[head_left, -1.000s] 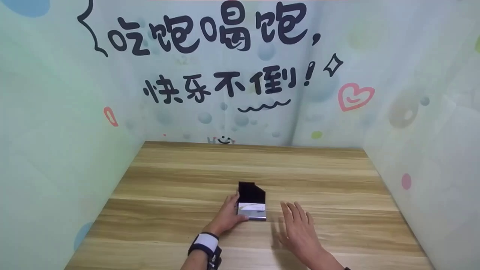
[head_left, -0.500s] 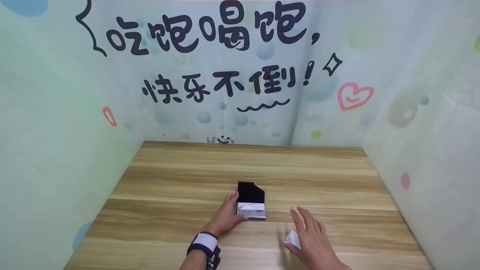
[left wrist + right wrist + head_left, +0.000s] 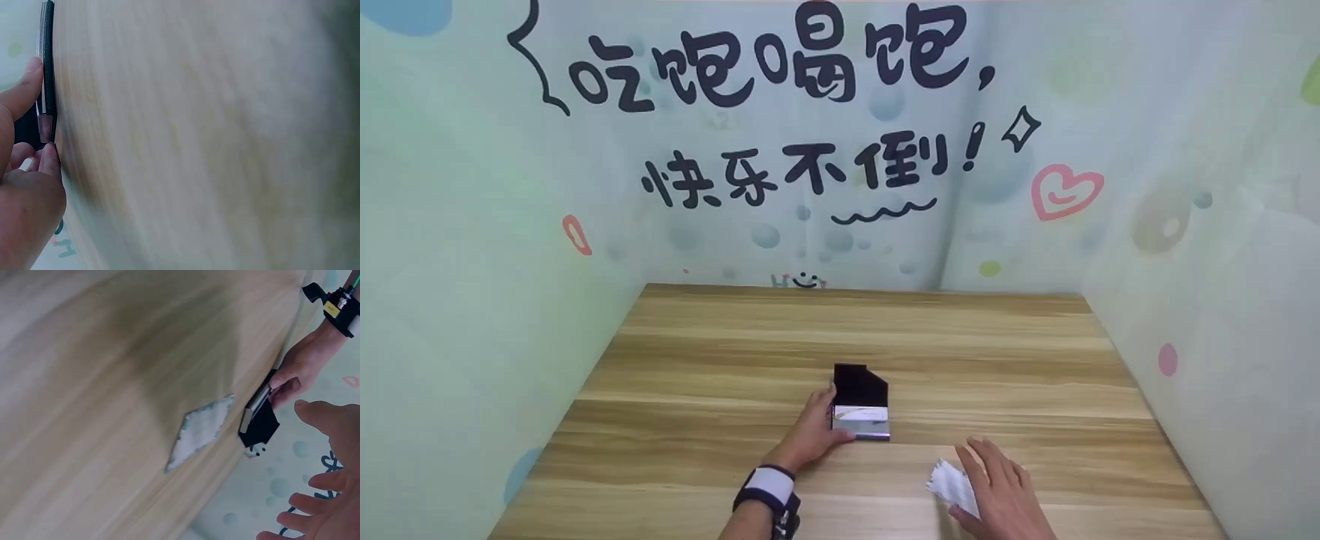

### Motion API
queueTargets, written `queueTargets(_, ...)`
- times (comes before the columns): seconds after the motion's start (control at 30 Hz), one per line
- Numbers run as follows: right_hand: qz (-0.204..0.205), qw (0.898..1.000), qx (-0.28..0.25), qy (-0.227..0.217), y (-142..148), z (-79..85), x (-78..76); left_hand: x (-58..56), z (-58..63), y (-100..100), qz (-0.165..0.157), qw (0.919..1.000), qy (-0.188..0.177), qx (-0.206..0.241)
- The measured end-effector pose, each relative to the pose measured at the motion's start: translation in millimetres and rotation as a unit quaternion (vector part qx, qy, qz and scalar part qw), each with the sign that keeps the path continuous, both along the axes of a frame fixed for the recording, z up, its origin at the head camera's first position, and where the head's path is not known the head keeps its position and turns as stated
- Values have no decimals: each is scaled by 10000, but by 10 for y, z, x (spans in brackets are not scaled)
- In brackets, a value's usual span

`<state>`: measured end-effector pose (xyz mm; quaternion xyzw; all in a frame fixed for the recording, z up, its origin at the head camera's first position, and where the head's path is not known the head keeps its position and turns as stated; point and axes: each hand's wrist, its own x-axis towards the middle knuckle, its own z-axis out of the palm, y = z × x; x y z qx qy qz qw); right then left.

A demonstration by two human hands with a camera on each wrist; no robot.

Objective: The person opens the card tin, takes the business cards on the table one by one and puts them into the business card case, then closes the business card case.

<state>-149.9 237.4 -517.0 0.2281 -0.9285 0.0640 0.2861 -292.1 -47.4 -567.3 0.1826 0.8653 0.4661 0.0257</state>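
My left hand (image 3: 808, 433) grips the left side of a card case (image 3: 872, 429), thumb at its near edge. The case stands with its black lid (image 3: 859, 384) raised at the back and a white card (image 3: 861, 413) showing inside. From the side, in the left wrist view, thumb and fingers pinch the case's edge (image 3: 47, 84) close to the tabletop. My right hand (image 3: 1001, 491) hovers with spread, relaxed fingers over a small white cloth (image 3: 952, 484) with a greenish trimmed edge. In the right wrist view the cloth (image 3: 201, 431) lies flat, apart from the fingers.
The wood-grain table (image 3: 720, 360) is enclosed by pale printed curtains (image 3: 840, 247) at the back and both sides. A strap with a black camera mount (image 3: 772, 487) sits on the left wrist.
My right hand has drawn back toward me and to the right, and the white cloth, unseen at first, now shows beside it. My left hand and the card case have stayed put.
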Motion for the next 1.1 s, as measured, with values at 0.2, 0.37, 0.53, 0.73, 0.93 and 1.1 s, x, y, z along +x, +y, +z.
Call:
queueTargets(0.2, -254, 9981, 69, -552, 69, -167, 44, 1, -8, 6, -17, 10000, 57, 11)
queueTargets(0.37, -565, 9864, -6, -1545, 106, -239, 49, -6, 0, 11, 51, 9999, -53, -69)
queueTargets(0.53, -906, 9715, -38, -2190, 134, -282, 4, -1, 6, 9, 111, 9998, -144, -108)
queueTargets(0.73, -1077, 9596, -39, -2600, 168, -333, -38, -10, 3, 7, 137, 9996, -217, -147)
queueTargets(0.93, -1094, 9592, -192, -2600, 201, -346, -95, -24, -12, 2, 43, 9999, -86, -57)
queueTargets(1.1, -1248, 9414, -626, -3070, 221, -304, -163, -19, -17, 9, 30, 10000, -37, -43)
